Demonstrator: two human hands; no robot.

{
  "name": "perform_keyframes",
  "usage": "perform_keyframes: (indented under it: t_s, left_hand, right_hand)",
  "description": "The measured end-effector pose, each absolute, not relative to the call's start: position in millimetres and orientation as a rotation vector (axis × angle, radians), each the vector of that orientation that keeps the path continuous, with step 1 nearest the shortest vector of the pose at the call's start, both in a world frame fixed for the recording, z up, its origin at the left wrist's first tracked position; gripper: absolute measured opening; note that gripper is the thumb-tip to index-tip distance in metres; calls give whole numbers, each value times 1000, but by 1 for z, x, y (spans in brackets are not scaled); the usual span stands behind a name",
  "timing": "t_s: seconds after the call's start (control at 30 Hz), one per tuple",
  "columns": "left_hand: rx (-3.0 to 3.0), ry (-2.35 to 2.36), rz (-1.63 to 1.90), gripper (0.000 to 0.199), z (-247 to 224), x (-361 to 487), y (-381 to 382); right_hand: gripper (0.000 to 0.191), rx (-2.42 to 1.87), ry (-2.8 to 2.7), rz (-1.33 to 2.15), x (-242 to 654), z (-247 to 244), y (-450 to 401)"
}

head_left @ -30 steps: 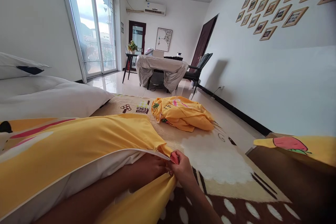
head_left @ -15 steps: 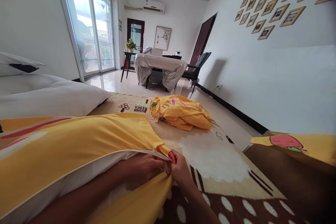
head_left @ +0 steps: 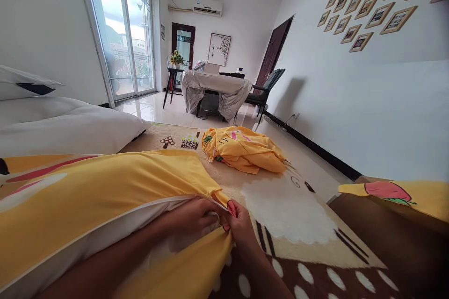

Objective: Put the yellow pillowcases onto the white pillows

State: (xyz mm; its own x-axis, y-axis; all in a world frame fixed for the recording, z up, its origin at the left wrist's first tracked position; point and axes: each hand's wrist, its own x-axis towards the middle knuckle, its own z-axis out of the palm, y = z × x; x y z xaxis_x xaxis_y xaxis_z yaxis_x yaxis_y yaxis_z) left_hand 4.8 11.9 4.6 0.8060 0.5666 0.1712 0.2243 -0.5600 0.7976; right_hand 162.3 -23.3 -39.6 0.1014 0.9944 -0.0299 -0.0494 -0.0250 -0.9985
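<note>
A large yellow printed fabric cover [head_left: 122,177] with a white inner side spreads across the left and front of the head view. Its open edge is held apart from the layer below. My left hand [head_left: 199,212] reaches through this opening, with its fingers curled closed at the corner on the inner cloth. What exactly lies between those fingers is partly hidden. My right hand [head_left: 242,226] is closed on the cover's corner, pinching a red-printed bit of cloth between thumb and fingers. The two hands nearly touch.
A crumpled yellow printed cloth [head_left: 245,149] lies ahead on the patterned blanket [head_left: 287,210]. White bedding [head_left: 70,124] is piled at left. Another yellow cloth [head_left: 421,196] hangs over a brown edge at right. Beyond stand a covered table [head_left: 217,81] and a black chair [head_left: 268,88].
My left hand has shifted slightly upward, and its fingers are more curled beside the corner. The right hand keeps its pinch. The whole view has moved slightly.
</note>
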Motion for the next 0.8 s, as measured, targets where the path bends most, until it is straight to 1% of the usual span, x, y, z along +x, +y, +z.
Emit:
perform_keyframes:
  t_s: [0.27,0.53,0.8]
  left_hand:
    - [1930,612,662,16,-10,12,13]
    - [1962,561,614,24,-13,9,15]
    - [2012,607,586,25,-13,7,14]
  right_hand:
    - [29,-1243,-1214,1145,165,-42,-20]
    - [17,-1227,-1272,1120,165,-40,-20]
    - [17,-1230,-1279,1132,166,-43,-19]
